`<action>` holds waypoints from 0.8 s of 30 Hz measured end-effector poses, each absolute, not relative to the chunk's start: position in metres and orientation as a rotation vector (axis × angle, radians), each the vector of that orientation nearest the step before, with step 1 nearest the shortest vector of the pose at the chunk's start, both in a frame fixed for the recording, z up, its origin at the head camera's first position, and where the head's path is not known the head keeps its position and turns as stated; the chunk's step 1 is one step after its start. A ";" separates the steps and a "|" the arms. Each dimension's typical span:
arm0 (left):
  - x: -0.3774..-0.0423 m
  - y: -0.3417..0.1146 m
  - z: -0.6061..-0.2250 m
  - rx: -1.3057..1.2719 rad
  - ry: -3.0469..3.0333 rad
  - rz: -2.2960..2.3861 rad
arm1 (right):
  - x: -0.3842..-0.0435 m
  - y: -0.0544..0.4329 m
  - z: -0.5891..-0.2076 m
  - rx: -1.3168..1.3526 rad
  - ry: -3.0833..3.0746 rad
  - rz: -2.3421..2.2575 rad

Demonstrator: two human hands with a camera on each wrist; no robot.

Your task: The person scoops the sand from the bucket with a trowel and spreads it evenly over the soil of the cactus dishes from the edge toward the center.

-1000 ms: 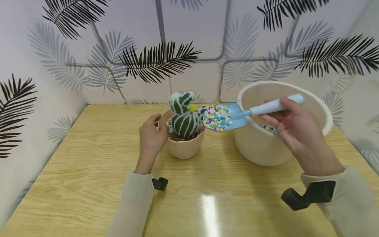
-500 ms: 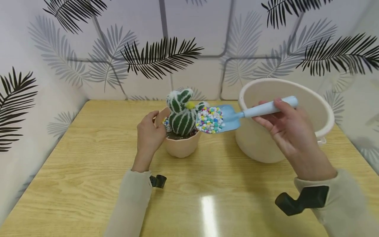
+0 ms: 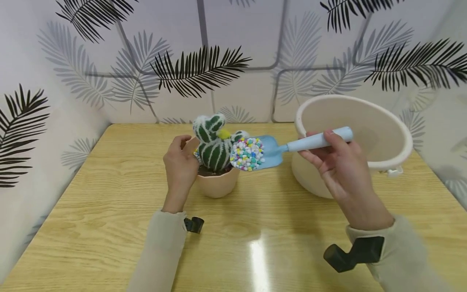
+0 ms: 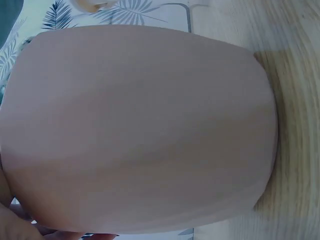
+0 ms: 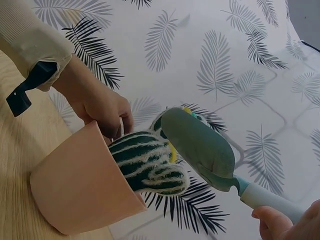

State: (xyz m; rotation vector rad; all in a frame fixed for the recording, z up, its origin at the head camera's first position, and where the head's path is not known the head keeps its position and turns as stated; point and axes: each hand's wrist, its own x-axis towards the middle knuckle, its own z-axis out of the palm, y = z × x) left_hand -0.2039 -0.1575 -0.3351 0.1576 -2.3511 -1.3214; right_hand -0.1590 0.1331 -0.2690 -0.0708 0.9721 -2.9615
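A light blue hand trowel [image 3: 271, 152] heaped with colourful pebbles [image 3: 247, 154] is gripped by its handle in my right hand [image 3: 341, 172]. Its blade tip overlaps the right rim of a peach flower pot [image 3: 217, 184] in the head view. In that pot grows a green cactus [image 3: 215, 154] with white fuzz and a yellow flower. My left hand [image 3: 180, 166] holds the pot's left rim, thumb on the near side. The right wrist view shows the trowel's underside [image 5: 200, 147] beside the cactus. The pot's wall [image 4: 140, 130] fills most of the left wrist view.
A large cream bucket [image 3: 352, 101] stands at the right, behind my right hand. The wooden table [image 3: 109, 227] ends at the back against a wall [image 3: 248, 97] covered with a leaf pattern.
The trowel and my right hand have moved left and slightly down, with the pebbles still on the blade. The pot and cactus appear a little farther left, my left hand still on the rim.
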 end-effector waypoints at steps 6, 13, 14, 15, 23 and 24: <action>-0.206 -0.161 -0.337 0.185 -2.279 -1.279 | -0.156 0.123 -0.268 -0.097 1.007 -2.942; -0.209 -0.166 -0.334 0.198 -2.303 -1.285 | -0.156 0.108 -0.271 -0.066 1.035 -2.920; -0.209 -0.166 -0.333 0.200 -2.306 -1.287 | -0.156 0.106 -0.272 -0.058 1.053 -2.921; -0.209 -0.167 -0.333 0.200 -2.310 -1.290 | -0.157 0.104 -0.272 -0.050 1.071 -2.924; -0.206 -0.178 -0.332 0.224 -2.354 -1.343 | -0.155 0.094 -0.274 -0.022 1.184 -2.944; -0.206 -0.179 -0.332 0.222 -2.355 -1.346 | -0.154 0.092 -0.273 -0.025 1.166 -2.946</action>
